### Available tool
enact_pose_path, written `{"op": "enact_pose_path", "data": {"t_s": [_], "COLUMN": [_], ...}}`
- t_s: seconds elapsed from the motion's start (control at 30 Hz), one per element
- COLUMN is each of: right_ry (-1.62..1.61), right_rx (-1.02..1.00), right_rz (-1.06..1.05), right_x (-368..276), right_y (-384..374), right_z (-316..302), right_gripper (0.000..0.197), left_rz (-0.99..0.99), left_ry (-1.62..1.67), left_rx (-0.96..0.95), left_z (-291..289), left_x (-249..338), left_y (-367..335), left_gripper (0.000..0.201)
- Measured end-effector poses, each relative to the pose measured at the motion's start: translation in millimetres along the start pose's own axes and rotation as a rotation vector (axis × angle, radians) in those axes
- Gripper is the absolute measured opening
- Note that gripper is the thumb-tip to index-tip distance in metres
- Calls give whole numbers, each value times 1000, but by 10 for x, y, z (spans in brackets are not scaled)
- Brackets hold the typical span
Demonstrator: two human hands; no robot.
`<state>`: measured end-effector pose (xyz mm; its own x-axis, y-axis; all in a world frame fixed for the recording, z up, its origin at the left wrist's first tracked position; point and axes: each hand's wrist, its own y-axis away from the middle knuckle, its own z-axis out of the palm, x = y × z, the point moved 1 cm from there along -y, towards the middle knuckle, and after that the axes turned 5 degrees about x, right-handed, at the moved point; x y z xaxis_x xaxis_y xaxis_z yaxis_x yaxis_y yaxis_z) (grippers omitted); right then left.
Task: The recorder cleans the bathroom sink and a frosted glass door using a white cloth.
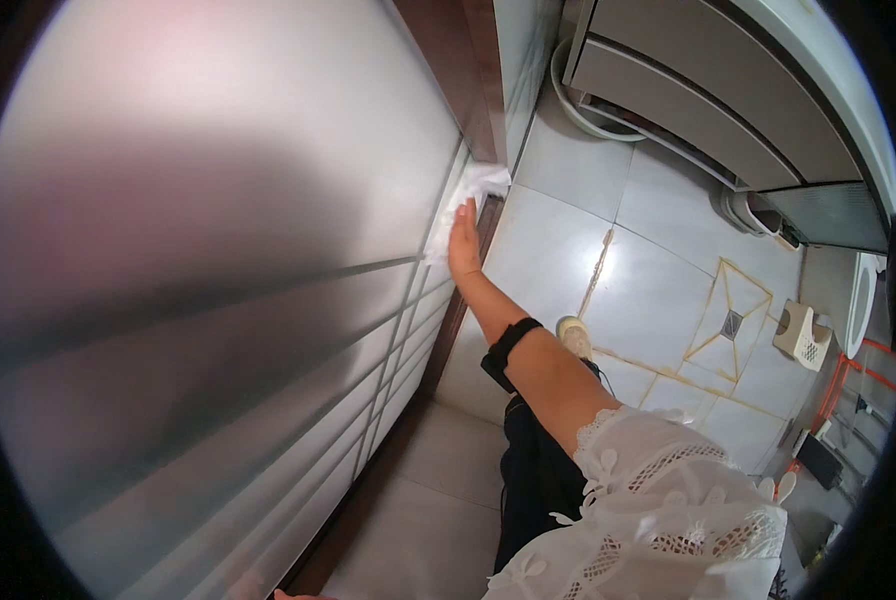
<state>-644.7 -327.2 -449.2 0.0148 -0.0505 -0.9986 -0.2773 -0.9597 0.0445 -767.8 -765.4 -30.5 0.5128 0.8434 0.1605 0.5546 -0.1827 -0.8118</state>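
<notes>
1. The room was tiled in pale grey-white floor tiles (548, 250), with a square floor drain (731, 324) set in a diamond of yellowed grout, and a tall frosted-glass sliding door panel (218, 300) in a dark brown frame filled the left half of the view.

2. The right hand (462, 240) reached forward from a bare forearm with a black wristband (508, 350) and a white lace sleeve (658, 500), and lay flat with fingers stretched out and together, pressing a crumpled white cloth (478, 187) against the glass near the far lower corner of the panel, next to the frame.

3. The hand did not close round the cloth; it held it to the glass by palm and fingers only, and the cloth bunched out beyond the fingertips.

4. The left hand was hardly shown: only a sliver of skin at the bottom edge near the foot of the door, so I could not tell whether it was open or held anything.

5. Judging progress: the wiping had reached the far end of the panel low down. The glass looked evenly hazy all over, so no wiped part could be told from an unwiped one, and how much remained could not be read from this view.

6. Further off stood grey drawer fronts (698, 110), a white hose (583, 115) by the wall, and a small white slotted box (803, 335) on the floor.
</notes>
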Motion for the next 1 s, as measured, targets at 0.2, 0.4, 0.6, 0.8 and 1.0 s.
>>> {"op": "enact_pose_path", "data": {"t_s": [0.2, 0.4, 0.6, 0.8, 1.0], "right_ry": [-192, 31, 75, 487, 259], "right_rx": [-65, 11, 163, -115, -302], "right_rz": [300, -101, 44, 598, 1141], "right_x": [148, -211, 772, 1636, 1529], "right_y": [165, -167, -121, 434, 2015], "right_z": [63, -38, 109, 116, 167], "right_gripper": [51, 43, 40, 37, 22], "left_rz": [-42, 80, -1, -39, -120], "left_ry": [-229, -265, -271, -132, -22], "left_rx": [27, 52, 120, 119, 19], "left_z": [-125, -127, -104, -60, -67], "left_x": [-167, -508, -234, -120, -22], "left_y": [-82, -67, -28, 40, 60], "left_gripper": [111, 109, 103, 95, 97]}}
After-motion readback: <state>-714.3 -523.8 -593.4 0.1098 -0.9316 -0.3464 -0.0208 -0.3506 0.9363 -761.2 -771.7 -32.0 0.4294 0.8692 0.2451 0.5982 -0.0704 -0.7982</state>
